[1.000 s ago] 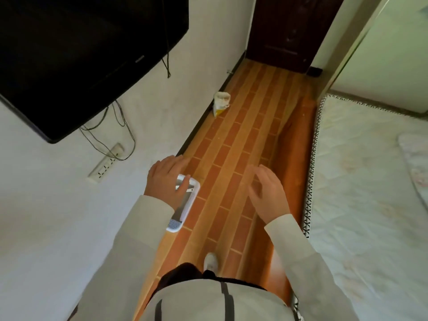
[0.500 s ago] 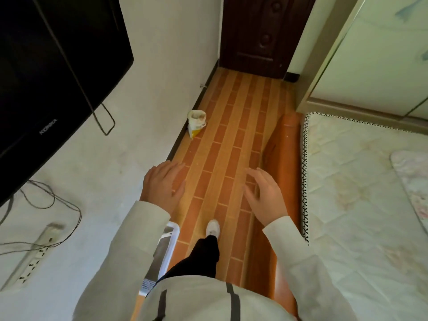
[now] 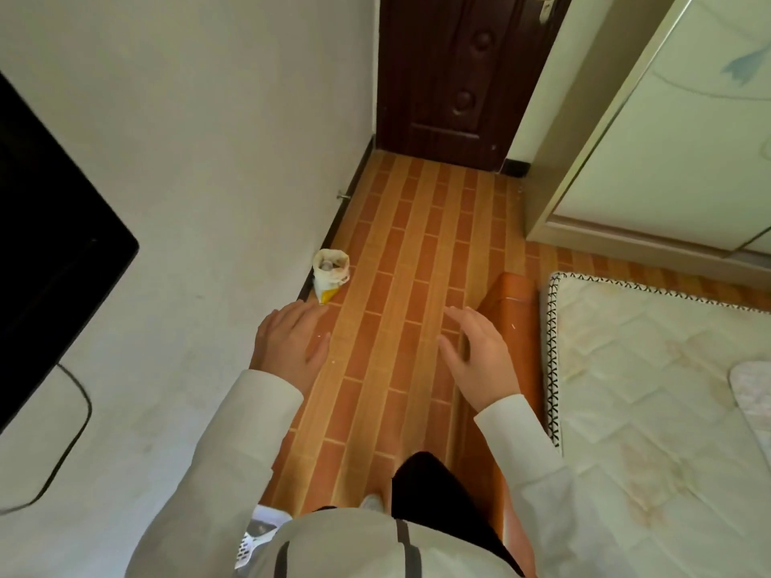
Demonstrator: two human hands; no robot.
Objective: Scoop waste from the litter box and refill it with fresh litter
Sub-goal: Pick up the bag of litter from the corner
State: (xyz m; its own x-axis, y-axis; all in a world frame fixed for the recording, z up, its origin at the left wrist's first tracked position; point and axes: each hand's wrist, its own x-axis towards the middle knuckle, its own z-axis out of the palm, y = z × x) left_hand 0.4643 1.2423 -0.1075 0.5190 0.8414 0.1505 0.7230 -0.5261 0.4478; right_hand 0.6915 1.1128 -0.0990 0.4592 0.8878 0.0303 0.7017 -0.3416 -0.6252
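The person stands in a narrow strip of floor between the wall and the bed, facing the door; both hands are held out in front, palms down, probably for balance or in readiness while walking; the left hand has its fingers straight and lightly spread, holding nothing; the right hand is likewise relaxed and spread, empty. The litter box is nowhere in view; what looks like the scoop, white and slotted, shows only in part at the bottom edge beside the left sleeve, low on the floor near the wall, and neither hand touches it. An open bag stands upright against the skirting, ahead of the left hand and apart from it; its mouth is rolled down, likely so it stays open; whether it holds litter or waste cannot be told. Judging by the empty hands, the bag seems the next thing to reach.
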